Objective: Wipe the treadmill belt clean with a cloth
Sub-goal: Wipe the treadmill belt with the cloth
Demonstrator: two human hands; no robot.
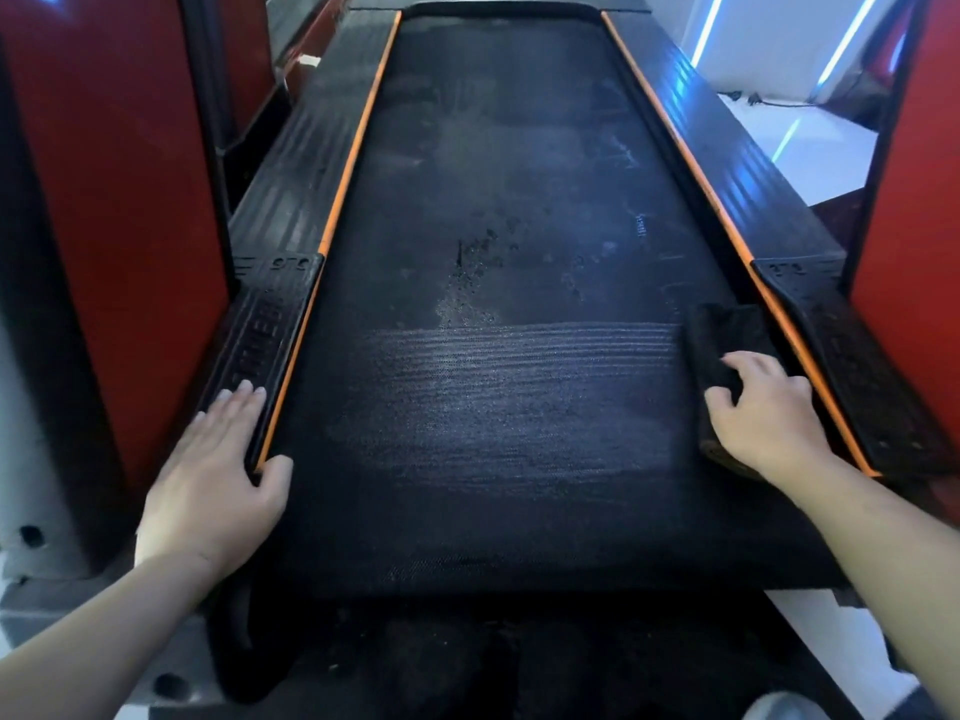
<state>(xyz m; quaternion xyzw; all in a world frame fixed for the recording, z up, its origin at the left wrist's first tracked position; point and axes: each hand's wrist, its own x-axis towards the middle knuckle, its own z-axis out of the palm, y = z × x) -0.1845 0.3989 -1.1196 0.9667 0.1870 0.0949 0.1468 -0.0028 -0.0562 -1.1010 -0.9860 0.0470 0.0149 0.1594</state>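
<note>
Wiping sideways across the near part of the treadmill belt point(493, 433), judging by the pale streaks banding it between the hands. Doing this stroke well probably means:
- keeping the cloth point(727, 335) folded and flat
- pressing evenly through the fingers
- pulling straight across from the right edge toward the left
- overlapping each pass
- leaning body weight on the bracing hand rather than on the belt, to avoid shoving it lengthwise
- likely turning to a fresh face of the cloth before working up into the speckled dirty patch point(467, 293) just beyond the streaked band

Bracing nearest with the left hand point(213, 475), laid flat on the left side rail point(260, 330). Keeping its fingers straight and close together, reaching the thumb over the orange strip point(291, 376) onto the belt edge, holding nothing.

Gripping the near end of the dark cloth a little farther out with the right hand point(761, 413), curling the fingers over it and pressing it down. Holding the cloth at the belt's right edge, just beside the right orange strip, with its far end poking out past the fingertips. Keeping it well apart from the left hand, with nearly the whole belt width between.

Leaving dust and scuff marks beyond, all the way to the belt's far end, not yet wiped. Working between red uprights point(130, 226) on both sides.
</note>
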